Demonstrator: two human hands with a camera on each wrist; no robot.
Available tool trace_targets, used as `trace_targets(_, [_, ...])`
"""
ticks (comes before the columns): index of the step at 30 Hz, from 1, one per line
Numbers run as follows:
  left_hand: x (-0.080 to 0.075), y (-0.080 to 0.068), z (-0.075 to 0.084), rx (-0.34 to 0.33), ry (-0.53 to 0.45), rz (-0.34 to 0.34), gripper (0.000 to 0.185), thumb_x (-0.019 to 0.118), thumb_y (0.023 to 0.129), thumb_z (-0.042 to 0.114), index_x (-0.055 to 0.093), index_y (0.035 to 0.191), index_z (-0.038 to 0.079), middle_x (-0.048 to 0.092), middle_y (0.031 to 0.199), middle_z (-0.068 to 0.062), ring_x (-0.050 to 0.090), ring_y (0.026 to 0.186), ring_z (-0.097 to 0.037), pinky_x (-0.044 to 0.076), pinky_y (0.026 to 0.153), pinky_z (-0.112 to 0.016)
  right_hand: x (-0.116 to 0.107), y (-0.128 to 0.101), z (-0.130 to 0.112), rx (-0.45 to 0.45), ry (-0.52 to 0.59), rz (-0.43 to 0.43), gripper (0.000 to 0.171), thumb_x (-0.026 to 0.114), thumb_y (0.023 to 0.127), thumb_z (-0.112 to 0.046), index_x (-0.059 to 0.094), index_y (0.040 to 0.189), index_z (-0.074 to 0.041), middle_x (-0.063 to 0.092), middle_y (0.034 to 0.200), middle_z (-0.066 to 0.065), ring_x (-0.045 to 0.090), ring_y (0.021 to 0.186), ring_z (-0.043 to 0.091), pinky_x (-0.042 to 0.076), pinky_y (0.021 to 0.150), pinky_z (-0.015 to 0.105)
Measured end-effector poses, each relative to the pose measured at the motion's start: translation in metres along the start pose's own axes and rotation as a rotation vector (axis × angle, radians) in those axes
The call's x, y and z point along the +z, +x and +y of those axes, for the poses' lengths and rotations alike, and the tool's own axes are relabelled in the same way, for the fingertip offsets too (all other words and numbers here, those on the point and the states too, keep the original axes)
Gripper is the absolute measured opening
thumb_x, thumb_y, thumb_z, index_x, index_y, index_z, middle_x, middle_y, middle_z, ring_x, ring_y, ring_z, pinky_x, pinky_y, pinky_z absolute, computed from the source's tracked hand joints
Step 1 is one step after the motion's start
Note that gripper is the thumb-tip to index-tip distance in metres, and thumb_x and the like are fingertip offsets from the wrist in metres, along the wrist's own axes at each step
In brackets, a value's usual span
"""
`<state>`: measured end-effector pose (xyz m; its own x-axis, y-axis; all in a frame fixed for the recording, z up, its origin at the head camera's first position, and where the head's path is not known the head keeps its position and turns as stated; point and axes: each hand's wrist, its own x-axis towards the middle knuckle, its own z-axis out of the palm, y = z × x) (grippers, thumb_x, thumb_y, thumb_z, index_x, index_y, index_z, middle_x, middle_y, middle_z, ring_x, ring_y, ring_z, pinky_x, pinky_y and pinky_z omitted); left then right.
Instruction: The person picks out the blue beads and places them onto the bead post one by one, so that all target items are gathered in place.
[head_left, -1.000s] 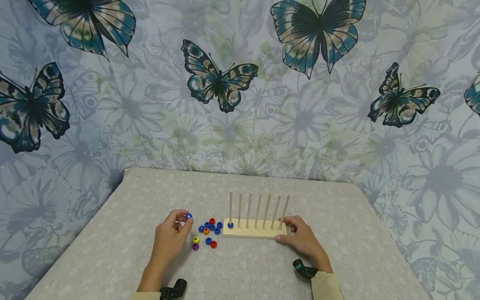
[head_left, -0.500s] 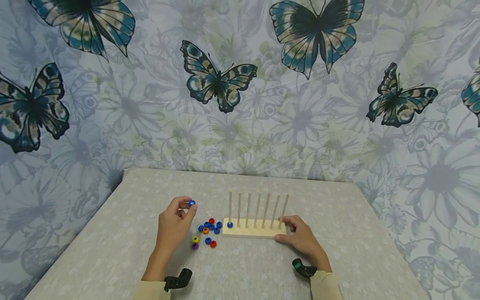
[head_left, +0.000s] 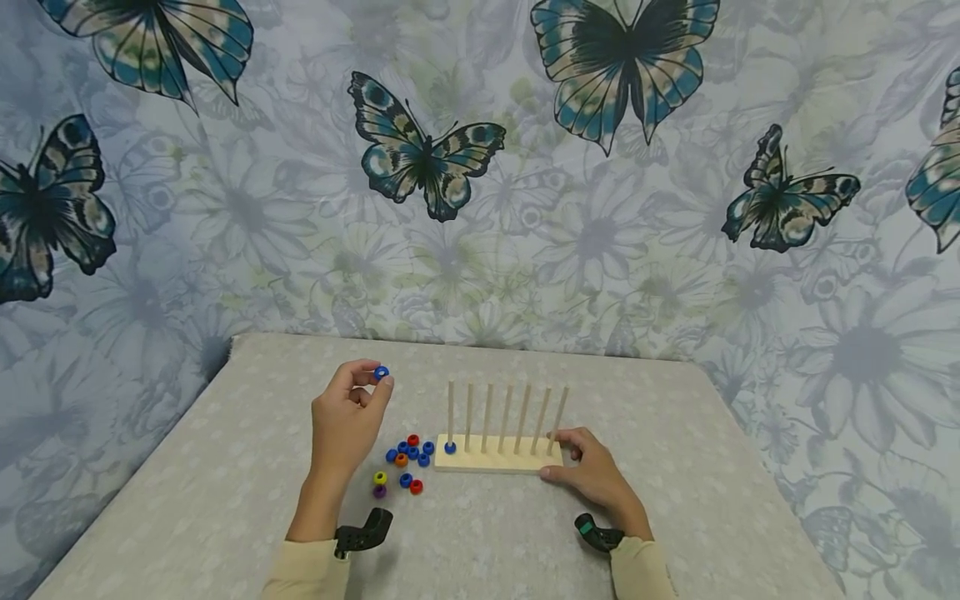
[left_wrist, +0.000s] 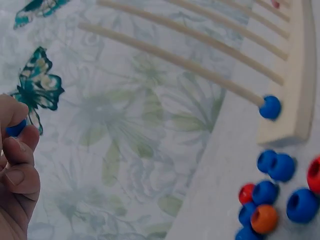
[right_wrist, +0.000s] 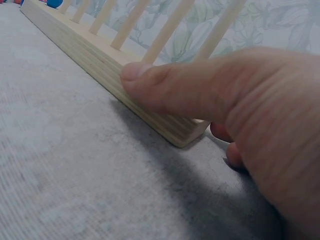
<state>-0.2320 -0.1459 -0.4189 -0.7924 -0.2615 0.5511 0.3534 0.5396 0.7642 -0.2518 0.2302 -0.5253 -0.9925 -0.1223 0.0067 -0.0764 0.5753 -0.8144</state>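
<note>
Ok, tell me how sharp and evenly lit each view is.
Head view: even, soft light, sharp throughout, edges bowed by the wide lens. Left wrist view: the left hand and its blue bead are soft, the loose beads clearer. Right wrist view: the right hand fills the frame, blurred, shadowing the cloth beside the peg board.

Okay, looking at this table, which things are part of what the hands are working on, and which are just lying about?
In use:
left hand pinching a blue bead
right hand gripping the wooden peg rack
blue bead on the first peg

Lying about:
loose beads on the table
butterfly cloth behind
</note>
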Motion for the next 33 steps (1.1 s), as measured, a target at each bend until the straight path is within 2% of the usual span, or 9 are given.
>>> trace_targets(8, [0.009,0.005,0.024,0.018,-0.069,0.018,0.026,0.073,0.093,0.027,0.067,0.117,0.021,0.069,0.094,0.005,0.052,0.054,-0.011,0.040,0.046,-0.026,0.000,0.000,-0.003,-0.006,0.006,-0.015,0.057,0.090,0.072,-0.039,0.067,0.123,-0.029,0.060,0.112,-0.004,0.044,0.091,0.018,0.037,0.080,0.031])
trace_targets(13, [0.018,0.007,0.039,-0.014,-0.137,-0.003,0.027,0.072,0.093,0.028,0.067,0.119,0.023,0.068,0.097,0.007,0.053,0.055,-0.013,0.040,0.046,-0.027,0.000,0.001,-0.001,-0.007,-0.001,-0.001,0.057,0.091,0.070,-0.039,0.067,0.121,-0.029,0.060,0.110,-0.005,0.045,0.091,0.016,0.038,0.079,0.029])
trace_targets(17, [0.026,0.007,0.048,-0.015,-0.178,-0.028,0.026,0.071,0.094,0.030,0.066,0.120,0.025,0.068,0.097,0.007,0.053,0.054,-0.014,0.040,0.046,-0.028,-0.001,0.001,0.000,-0.001,0.009,0.002,0.057,0.091,0.071,-0.038,0.067,0.121,-0.029,0.059,0.110,-0.004,0.045,0.091,0.016,0.038,0.080,0.029])
trace_targets(27, [0.032,-0.002,0.049,-0.028,-0.174,-0.030,0.025,0.073,0.093,0.024,0.067,0.117,0.024,0.068,0.095,0.007,0.051,0.052,-0.012,0.038,0.043,-0.028,0.001,0.000,-0.003,-0.023,-0.003,-0.014,0.058,0.091,0.071,-0.039,0.067,0.122,-0.026,0.058,0.107,-0.003,0.044,0.091,0.017,0.038,0.078,0.028])
trace_targets(33, [0.040,-0.003,0.052,-0.010,-0.208,-0.084,0.025,0.072,0.094,0.026,0.067,0.118,0.025,0.068,0.095,0.008,0.051,0.052,-0.013,0.038,0.044,-0.027,-0.001,0.000,-0.003,-0.003,0.003,-0.003,0.057,0.091,0.071,-0.037,0.068,0.122,-0.028,0.057,0.107,-0.004,0.043,0.091,0.016,0.037,0.079,0.028])
